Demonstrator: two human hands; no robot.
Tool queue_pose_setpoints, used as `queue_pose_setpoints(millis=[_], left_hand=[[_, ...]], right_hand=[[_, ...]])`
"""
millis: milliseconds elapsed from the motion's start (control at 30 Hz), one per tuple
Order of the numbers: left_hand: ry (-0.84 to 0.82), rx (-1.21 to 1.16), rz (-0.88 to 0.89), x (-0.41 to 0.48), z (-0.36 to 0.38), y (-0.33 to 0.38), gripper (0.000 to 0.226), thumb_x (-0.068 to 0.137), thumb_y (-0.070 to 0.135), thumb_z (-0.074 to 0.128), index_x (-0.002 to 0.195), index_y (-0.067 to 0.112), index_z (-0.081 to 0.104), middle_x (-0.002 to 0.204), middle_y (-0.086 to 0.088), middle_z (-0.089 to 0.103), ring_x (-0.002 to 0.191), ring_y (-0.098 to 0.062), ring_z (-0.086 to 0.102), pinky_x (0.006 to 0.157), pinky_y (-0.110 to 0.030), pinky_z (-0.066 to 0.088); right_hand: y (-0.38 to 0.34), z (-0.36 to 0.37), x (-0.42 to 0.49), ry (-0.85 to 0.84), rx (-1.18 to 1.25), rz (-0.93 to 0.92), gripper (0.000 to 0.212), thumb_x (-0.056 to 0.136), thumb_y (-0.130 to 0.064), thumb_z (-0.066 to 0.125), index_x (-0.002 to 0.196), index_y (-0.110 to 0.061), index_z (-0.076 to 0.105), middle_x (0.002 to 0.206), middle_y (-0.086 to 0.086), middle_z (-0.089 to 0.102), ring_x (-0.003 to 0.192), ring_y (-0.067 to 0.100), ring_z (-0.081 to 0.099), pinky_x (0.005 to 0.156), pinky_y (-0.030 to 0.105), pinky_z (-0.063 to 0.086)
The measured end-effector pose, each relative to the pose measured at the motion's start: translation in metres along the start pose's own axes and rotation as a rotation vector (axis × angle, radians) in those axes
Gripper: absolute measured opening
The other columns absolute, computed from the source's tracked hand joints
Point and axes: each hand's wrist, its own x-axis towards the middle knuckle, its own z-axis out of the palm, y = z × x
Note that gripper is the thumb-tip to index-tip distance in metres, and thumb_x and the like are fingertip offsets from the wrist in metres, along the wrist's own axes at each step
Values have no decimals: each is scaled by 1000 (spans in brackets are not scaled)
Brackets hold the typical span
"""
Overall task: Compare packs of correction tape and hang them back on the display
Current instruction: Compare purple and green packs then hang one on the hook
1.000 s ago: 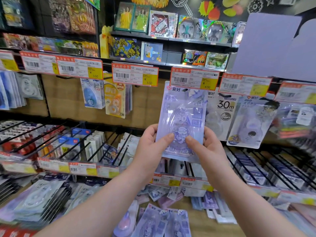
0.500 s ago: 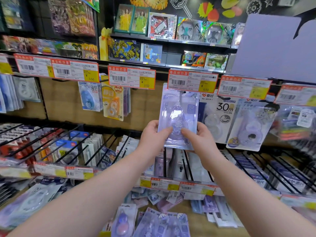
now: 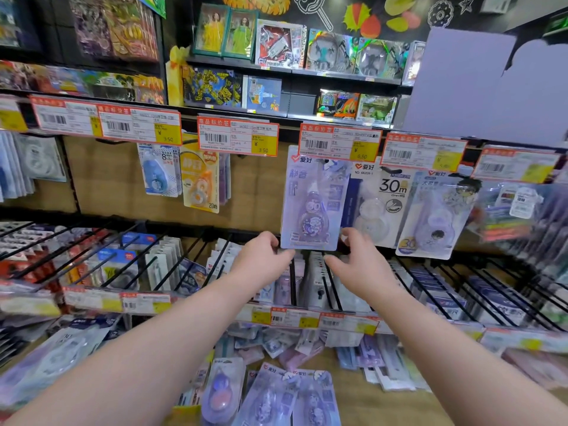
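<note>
1. The correction tape pack (image 3: 313,207) hangs right under a price tag (image 3: 339,142).
2. The 30m pack (image 3: 381,204) sits just right of it, tucked partly behind.
3. The left hand (image 3: 261,259) is by its lower-left corner and the right hand (image 3: 359,262) by the lower-right.
4. Toy boxes (image 3: 276,41) are on the shelves above, wire racks (image 3: 172,265) below.

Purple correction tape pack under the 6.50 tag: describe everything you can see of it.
The purple correction tape pack is a flat lilac card with a clear blister over a teardrop-shaped dispenser bearing a cartoon figure. It hangs upright under the 6.50 price tag, beside the 30m pack. The left hand and right hand flank its bottom corners, loosely curled; whether they touch it is unclear.
</note>
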Motion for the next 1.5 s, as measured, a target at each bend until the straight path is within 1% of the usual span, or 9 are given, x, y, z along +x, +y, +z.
queue_pose_setpoints(millis=[133,233,533,700,900,1000,1100,1233,1500], left_hand=[[36,499,212,-18,-7,-8,41,92,46,49,120,16,52,120,-5,55,108,-26,54,84,-37,48],[55,647,363,-35,-9,-14,38,93,44,46,119,16,50,119,-4,53,114,-26,49,90,-38,45],[70,672,544,-73,0,-51,32,92,42,44,109,16,51,111,-2,52,107,-23,50,81,-36,47],[63,556,641,-90,11,-79,35,79,41,41,80,14,63,79,-1,61,70,-23,61,46,-30,49],[-107,604,497,-108,31,-113,34,94,41,41,109,14,57,110,-3,56,104,-23,54,74,-35,48],[-237,676,373,-114,43,-127,37,95,41,41,123,20,51,118,0,52,111,-22,51,82,-36,47],[-347,733,280,-118,57,-140,37,93,40,43,122,18,50,124,-2,50,118,-25,48,91,-39,46],[-449,770,192,-120,77,-153,43,93,38,45,131,18,44,134,-3,46,124,-25,45,95,-37,41],[-575,795,88,-110,116,-165,46,93,39,46,133,17,42,135,-6,44,126,-25,43,95,-39,40]], right_hand=[[-4,4,-16,-59,-226,-58,51,91,-40,52,137,-21,40,136,3,46,123,25,47,95,39,44],[-10,10,-30,-54,-296,-106,48,92,-42,50,135,-23,42,130,1,49,121,24,49,94,37,44],[-20,27,-73,-71,-320,-213,44,93,-37,48,134,-23,45,129,-2,53,119,21,49,97,33,40],[-12,44,-98,-109,-272,-184,40,93,-36,49,130,-20,49,127,-2,54,118,21,50,95,33,41],[17,72,-123,-237,-302,-82,37,94,-36,47,128,-23,50,122,-1,57,116,20,51,85,29,41],[39,88,-131,-337,-332,-27,36,92,-37,47,126,-23,50,121,-1,56,115,22,51,85,31,42],[62,105,-136,-432,-355,33,37,91,-39,46,125,-25,51,121,0,58,113,23,54,86,33,45],[86,123,-137,-550,-335,122,35,91,-34,47,124,-24,52,122,2,59,109,26,57,81,30,46],[129,155,-127,-753,-331,180,38,92,-35,48,128,-22,49,130,5,55,117,26,54,89,28,43]])
